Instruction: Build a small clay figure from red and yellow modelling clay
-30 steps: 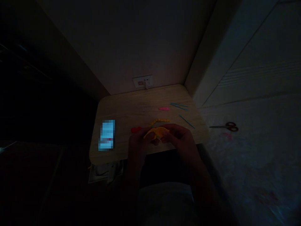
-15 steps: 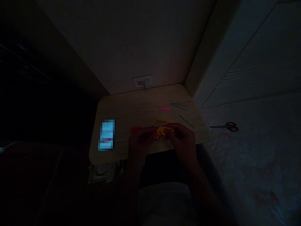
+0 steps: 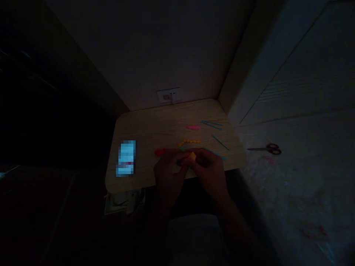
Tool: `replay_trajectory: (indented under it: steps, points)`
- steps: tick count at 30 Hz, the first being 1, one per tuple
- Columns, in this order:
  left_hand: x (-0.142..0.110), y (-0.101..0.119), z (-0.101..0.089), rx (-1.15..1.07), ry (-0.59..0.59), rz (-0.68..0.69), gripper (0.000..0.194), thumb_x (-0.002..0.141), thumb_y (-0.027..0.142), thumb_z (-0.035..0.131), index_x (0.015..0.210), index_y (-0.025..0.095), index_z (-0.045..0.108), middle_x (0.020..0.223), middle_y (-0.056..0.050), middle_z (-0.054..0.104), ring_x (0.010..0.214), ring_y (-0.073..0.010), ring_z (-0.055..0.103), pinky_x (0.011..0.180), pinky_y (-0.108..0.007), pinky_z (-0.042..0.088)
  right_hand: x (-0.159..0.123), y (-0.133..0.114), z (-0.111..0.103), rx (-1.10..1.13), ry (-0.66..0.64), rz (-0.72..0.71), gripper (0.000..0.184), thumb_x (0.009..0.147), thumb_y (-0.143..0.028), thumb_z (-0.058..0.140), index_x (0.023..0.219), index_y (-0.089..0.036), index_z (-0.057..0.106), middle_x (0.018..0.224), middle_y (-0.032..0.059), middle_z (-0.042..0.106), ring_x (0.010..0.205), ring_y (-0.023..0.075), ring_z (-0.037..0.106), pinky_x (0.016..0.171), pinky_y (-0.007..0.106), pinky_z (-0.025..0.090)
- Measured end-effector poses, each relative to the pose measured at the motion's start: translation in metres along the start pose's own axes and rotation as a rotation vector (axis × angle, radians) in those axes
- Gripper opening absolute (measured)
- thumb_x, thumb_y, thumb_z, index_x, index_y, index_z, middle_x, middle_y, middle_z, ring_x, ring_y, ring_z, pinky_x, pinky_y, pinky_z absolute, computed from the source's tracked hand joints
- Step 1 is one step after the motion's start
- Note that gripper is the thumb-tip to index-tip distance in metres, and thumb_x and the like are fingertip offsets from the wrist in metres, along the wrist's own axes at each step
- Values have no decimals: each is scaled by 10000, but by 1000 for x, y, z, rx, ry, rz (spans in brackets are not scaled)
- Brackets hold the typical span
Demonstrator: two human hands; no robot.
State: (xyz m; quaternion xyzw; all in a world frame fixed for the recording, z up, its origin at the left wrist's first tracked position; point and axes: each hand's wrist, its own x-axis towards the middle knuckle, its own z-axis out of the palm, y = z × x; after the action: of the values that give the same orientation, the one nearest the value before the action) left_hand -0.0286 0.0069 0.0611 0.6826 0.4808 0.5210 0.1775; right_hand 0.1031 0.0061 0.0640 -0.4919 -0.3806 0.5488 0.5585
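A small orange-yellow lump of soft modelling clay (image 3: 192,156) is pinched between my two hands, low over the table's front edge. My right hand (image 3: 209,168) closes on it with thumb and fingers. From the other side my left hand (image 3: 170,168) presses its closed fingertips against the same lump. Just beyond my fingers lies a curved, beaded yellow strip (image 3: 188,141). A bit of green (image 3: 181,149) shows under it, partly covered by my hands. Beside my left hand rests a red piece (image 3: 159,152), partly hidden. The dim light blurs finger detail.
On the wooden table (image 3: 149,127) are a pink piece (image 3: 193,127), several thin blue-green sticks (image 3: 220,142) and a lit phone (image 3: 126,159). Scissors (image 3: 267,149) lie on a pale surface at the right. A wall socket (image 3: 168,95) with a plug sits behind.
The clay went from a wide, stretched sheet to a crumpled fold, then a compact lump. My hands drew together, and another blue-green stick now shows beside my right hand.
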Motion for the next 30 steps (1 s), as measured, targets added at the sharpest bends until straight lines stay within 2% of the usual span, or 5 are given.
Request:
replay_trajectory:
  steps: [8,13,18,23,30]
  points:
    - [-6,2,1,-44,43,-68,164,847,228,824,1009,234,797,942,-32,797,811,-156,718,741,-271,595,3,-7,-7,-34,28,-43,200,650,-378,916,684,-240,777,699,18,790,665,213,753,650,323,612]
    - [-2,1,-3,-145,49,-144,11,829,225,822,826,235,820,815,-18,797,746,-158,728,697,-266,586,4,-5,-9,-30,52,-17,260,652,-399,918,609,-225,729,595,4,746,563,178,709,587,289,599]
    - [-1,-2,-3,-268,102,-336,52,746,227,857,724,236,810,733,2,774,692,-151,716,654,-247,577,3,1,-5,77,48,31,315,652,-452,924,612,-228,706,622,1,754,528,169,692,576,308,624]
    - [-1,-5,2,-424,147,-591,127,686,276,884,708,192,792,629,20,700,529,-109,609,494,-204,488,3,7,-1,155,60,64,322,712,-533,880,760,-228,790,731,23,782,656,209,742,637,360,669]
    - [-1,-11,3,-698,164,-653,294,776,467,850,874,191,826,855,-58,782,728,-151,698,637,-239,567,6,8,-8,210,28,17,324,794,-510,846,995,-257,820,1054,52,809,975,267,770,815,427,685]
